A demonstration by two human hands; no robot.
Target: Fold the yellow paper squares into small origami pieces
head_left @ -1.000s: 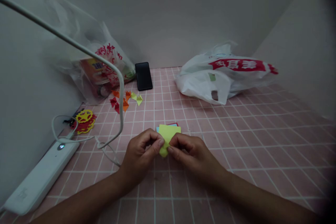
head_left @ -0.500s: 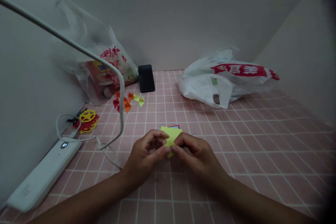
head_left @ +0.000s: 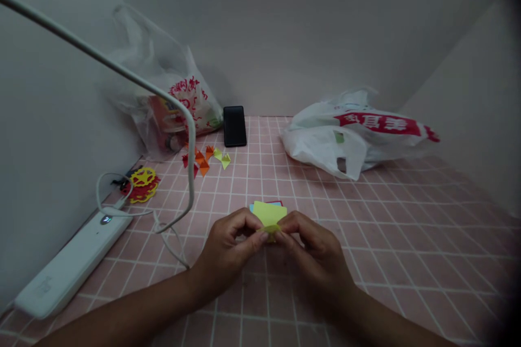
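Observation:
My left hand (head_left: 230, 241) and my right hand (head_left: 317, 246) meet low in the middle of the view. Thumbs and fingertips of both pinch a small piece of yellow paper (head_left: 272, 229) between them; fingers cover most of it. Right behind it lies a stack of paper squares (head_left: 268, 211), yellow on top, with blue and red edges showing at the back. Farther off to the left, several small folded paper pieces (head_left: 203, 161) in red, orange and yellow lie in a loose group.
A white cable (head_left: 190, 162) arches across the left. Below it are a white power strip (head_left: 73, 263) and yellow and red cut-out shapes (head_left: 142, 184). At the back are a black phone (head_left: 235, 126), a filled plastic bag (head_left: 179, 103) and a white bag (head_left: 325, 146) on the pink tiled surface (head_left: 391, 217).
The yellow paper between my fingers now shows a curved flap toward me. My hands have shifted slightly, and the whole scene sits a little lower and farther right as the camera turned.

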